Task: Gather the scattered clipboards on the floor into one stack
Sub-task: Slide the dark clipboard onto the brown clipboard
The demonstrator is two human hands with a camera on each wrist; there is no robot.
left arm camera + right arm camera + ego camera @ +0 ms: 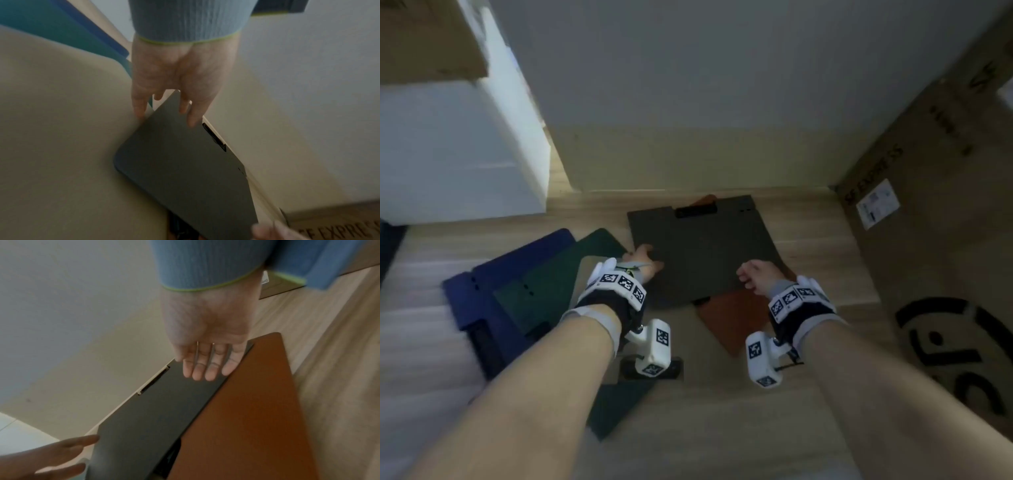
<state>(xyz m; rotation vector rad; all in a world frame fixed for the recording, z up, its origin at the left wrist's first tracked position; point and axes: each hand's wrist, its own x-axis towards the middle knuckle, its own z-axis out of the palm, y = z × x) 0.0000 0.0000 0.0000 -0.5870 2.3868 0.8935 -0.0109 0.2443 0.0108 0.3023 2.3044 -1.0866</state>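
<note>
A dark grey clipboard [702, 250] lies flat on the floor near the wall, its clip at the far end. It sits crosswise over an orange clipboard [736, 318]. My left hand [643, 260] touches the grey board's left edge with straight, spread fingers [191, 113]. My right hand [751, 274] is open over the grey board's right edge, fingers [205, 366] straight beside the orange board [257, 402]; whether it touches is unclear. To the left lie a blue clipboard [482, 291], a dark green one [544, 287] and a beige one [61, 129] under my left wrist.
A large printed cardboard box [928, 240] stands at the right. A white cabinet [448, 147] is at the left, with the wall [688, 102] straight ahead. Pale wood floor [722, 428] shows between my forearms.
</note>
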